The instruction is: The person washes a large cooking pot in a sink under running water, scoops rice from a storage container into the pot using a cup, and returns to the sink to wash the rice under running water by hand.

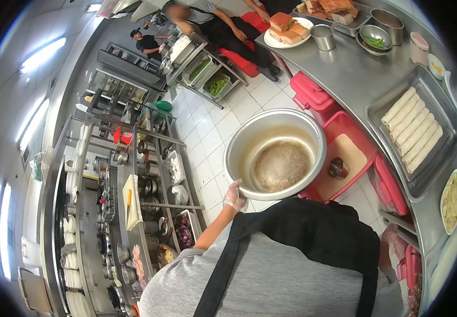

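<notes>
My left hand (233,196), in a clear plastic glove, grips the near left rim of a large round metal pot (232,142). The pot tips its mouth toward me, and brownish stains mark the bottom inside. At my right side, beside the steel counter's edge, my right hand (392,239) also wears a clear glove; its fingers are too indistinct to read. Just right of the pot stands an open red bin (339,124) of pale powder or grain with a metal cup (337,168) in it.
On the steel counter (350,68) lie a tray (416,182) of pale rolls, a plate of meat slabs (289,30) and bowls. A red lidded bin (318,95) stands under it. Shelving with pans (149,185) runs along the left. Other people (223,26) are at the back.
</notes>
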Demonstrator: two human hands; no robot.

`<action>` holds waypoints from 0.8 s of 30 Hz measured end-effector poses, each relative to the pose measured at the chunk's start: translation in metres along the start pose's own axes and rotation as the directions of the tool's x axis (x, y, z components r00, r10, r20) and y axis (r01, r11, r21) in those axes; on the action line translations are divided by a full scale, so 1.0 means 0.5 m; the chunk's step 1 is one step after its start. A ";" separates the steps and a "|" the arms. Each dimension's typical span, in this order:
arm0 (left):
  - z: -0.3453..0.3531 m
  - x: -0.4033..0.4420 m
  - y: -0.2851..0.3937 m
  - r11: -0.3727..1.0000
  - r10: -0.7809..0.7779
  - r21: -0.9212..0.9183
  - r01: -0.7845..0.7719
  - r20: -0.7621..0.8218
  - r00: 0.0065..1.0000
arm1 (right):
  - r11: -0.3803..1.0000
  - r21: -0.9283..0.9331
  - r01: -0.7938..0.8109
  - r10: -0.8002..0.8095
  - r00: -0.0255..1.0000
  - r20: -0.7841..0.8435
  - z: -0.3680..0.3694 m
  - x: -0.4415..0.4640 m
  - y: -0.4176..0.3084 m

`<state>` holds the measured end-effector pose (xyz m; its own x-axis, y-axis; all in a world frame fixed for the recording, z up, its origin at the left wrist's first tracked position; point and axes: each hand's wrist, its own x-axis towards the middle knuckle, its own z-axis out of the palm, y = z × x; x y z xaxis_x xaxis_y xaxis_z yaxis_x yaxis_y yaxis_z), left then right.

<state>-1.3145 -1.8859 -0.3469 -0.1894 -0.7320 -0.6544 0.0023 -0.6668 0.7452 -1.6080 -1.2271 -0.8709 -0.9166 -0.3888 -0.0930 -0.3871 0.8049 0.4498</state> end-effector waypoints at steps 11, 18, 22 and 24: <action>-0.113 0.029 -0.078 0.735 -0.331 0.577 0.355 -0.152 0.931 | -0.191 0.572 -0.798 -0.276 0.603 0.749 -0.576 0.017 -0.055; -0.163 0.057 -0.135 0.736 -0.423 0.541 0.408 -0.104 0.900 | -0.219 0.533 -0.817 -0.244 0.575 0.781 -0.577 0.037 -0.049; -0.190 0.092 -0.145 0.720 -0.451 0.581 0.380 -0.024 0.892 | -0.230 0.537 -0.811 -0.277 0.584 0.763 -0.579 0.038 -0.057; -0.213 0.121 -0.153 0.725 -0.472 0.579 0.373 0.023 0.881 | -0.211 0.511 -0.833 -0.278 0.552 0.786 -0.584 0.041 -0.068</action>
<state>-1.2215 -1.8940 -0.4570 -0.1902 -0.3270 -0.9257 -0.6376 -0.6758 0.3698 -1.5844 -1.3931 -0.6288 -0.4770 -0.0859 -0.8747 0.7946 0.3831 -0.4710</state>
